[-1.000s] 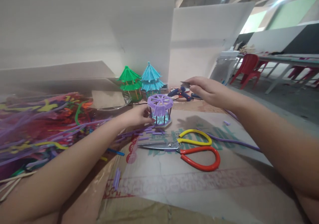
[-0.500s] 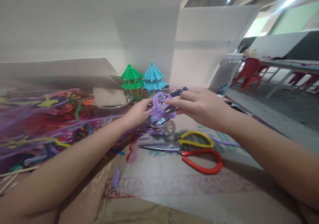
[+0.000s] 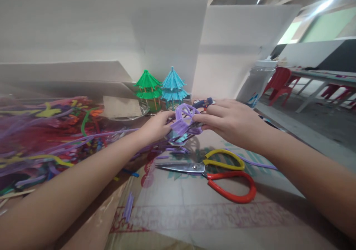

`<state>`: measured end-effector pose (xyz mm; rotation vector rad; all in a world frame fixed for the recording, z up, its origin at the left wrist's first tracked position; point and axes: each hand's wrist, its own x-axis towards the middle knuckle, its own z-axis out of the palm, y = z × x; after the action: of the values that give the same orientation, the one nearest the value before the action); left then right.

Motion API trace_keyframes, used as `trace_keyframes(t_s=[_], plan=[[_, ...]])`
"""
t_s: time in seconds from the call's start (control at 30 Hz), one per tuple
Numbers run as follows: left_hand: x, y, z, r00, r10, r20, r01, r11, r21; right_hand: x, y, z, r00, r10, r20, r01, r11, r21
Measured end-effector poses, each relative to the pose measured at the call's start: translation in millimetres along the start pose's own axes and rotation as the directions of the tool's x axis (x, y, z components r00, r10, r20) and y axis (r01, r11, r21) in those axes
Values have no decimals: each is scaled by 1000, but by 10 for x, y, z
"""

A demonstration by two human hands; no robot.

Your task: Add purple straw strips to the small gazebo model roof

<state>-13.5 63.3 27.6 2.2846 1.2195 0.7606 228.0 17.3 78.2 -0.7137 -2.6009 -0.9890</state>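
Note:
Between my hands is a small purple pipe-cleaner pavilion model point(image 3: 180, 127), tilted, with a ring-shaped opening turned toward me. My left hand point(image 3: 160, 125) grips its left side, the fingertips partly hidden behind it. From the right, the fingers of my right hand point(image 3: 228, 116) close on its edge. A pale blue base point(image 3: 175, 138) shows under the purple part. Just behind my right fingers is a dark blue tool point(image 3: 203, 102), its kind unclear. Short purple pipe-cleaner pieces point(image 3: 178, 150) lie below the model.
Scissors point(image 3: 196, 167) with yellow and red handles lie in front of my hands on cardboard point(image 3: 178, 213). Green point(image 3: 148, 85) and blue point(image 3: 174, 85) pavilion models stand behind. Colourful pipe cleaners point(image 3: 41, 131) heap at left; a clear plastic jar point(image 3: 256, 81) stands at right.
The purple model has turned a little, so its ring opening shows more. The whole view has shifted slightly; both hands keep their hold.

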Motion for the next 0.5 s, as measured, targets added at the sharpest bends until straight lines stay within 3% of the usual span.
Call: trace_keyframes(t_s=[0.5], plan=[[-4, 2, -5, 1000, 0, 2, 0, 999, 42, -2, -40, -47, 1000, -21, -1, 20, 996, -88]])
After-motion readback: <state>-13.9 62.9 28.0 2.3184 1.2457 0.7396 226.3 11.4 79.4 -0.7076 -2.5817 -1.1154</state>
